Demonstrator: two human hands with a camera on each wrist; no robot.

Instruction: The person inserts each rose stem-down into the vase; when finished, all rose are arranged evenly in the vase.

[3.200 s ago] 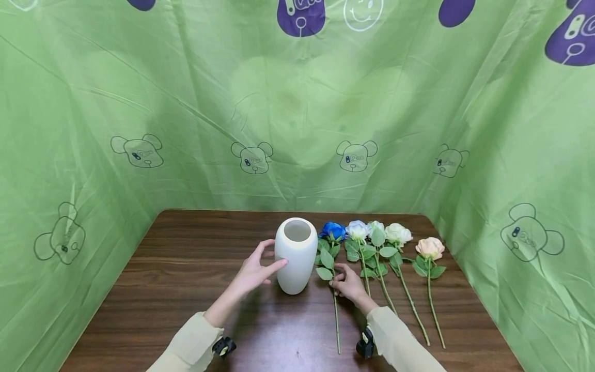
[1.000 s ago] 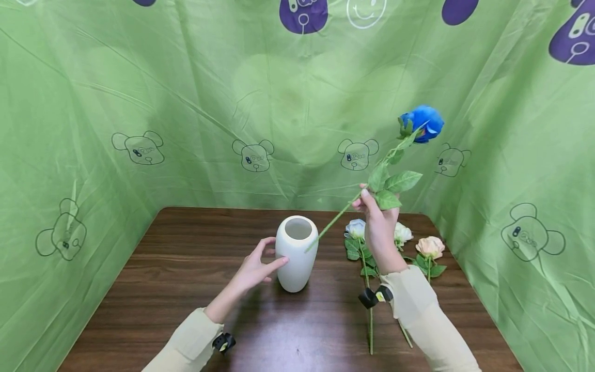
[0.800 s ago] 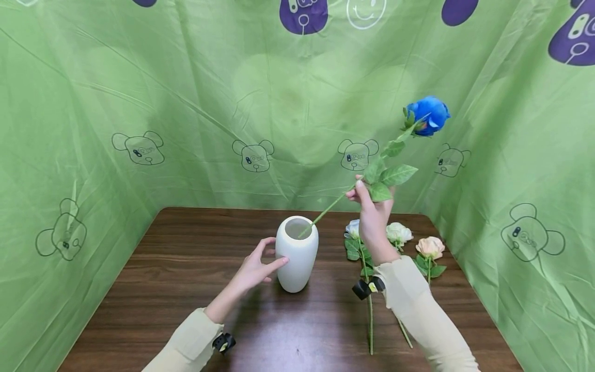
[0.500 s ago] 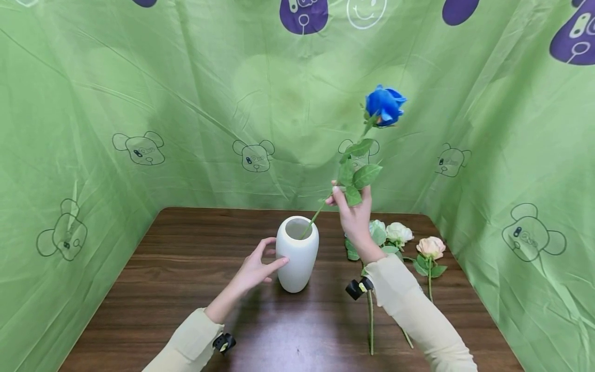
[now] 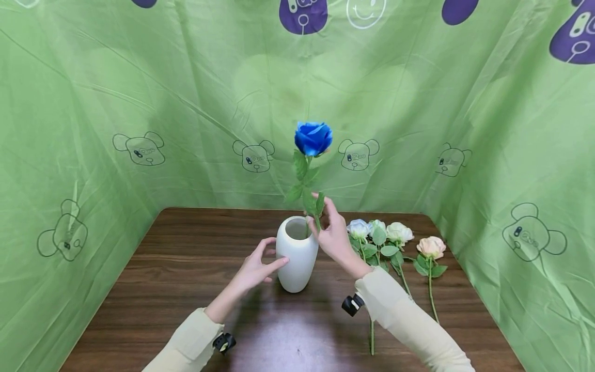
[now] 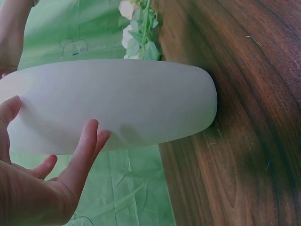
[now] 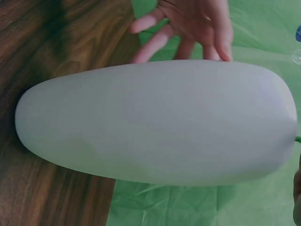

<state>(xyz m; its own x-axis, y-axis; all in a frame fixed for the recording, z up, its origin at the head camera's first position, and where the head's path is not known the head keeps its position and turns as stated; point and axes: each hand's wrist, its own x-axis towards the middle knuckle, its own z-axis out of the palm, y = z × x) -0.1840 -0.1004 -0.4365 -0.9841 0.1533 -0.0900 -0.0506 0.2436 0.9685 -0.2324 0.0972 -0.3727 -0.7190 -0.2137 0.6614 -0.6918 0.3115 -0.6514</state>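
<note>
- green cloth (image 5: 204, 103), printed with bear-head outlines and purple shapes, is hanging behind and on both sides of a dark wooden table (image 5: 186, 243) in the head view.
- a white vase (image 5: 297, 266) is standing upright near the middle of the table, its round mouth facing up.
- the left hand (image 5: 254, 267) is resting against the vase's left side, thumb on the front, the other fingers spread apart; they are touching the wall, not wrapping it.
- the right hand (image 5: 333, 235) is pinching the blue rose (image 5: 313, 138) among its lower leaves, thumb and fingers drawn together at the stem beside the rim.
- the blue rose is standing nearly upright, bloom well above the vase, stem entering the mouth; how deep it is reaching cannot be told.
- to the right, a pale blue rose (image 5: 359, 228), a greenish-white rose (image 5: 377, 228) and a white rose (image 5: 400, 233) are lying close together, with a peach rose (image 5: 431, 247) just beside them.
- cream sleeves (image 5: 404, 310) are covering the forearms.
- in the left wrist view, the left hand is holding its fingers wide, fingertips meeting the vase, while some pale blooms are showing beyond.
- in the right wrist view, the vase is filling the middle, the left hand's extended fingers are touching its far side, and the right hand is barely showing, so its grip cannot be told from there.
</note>
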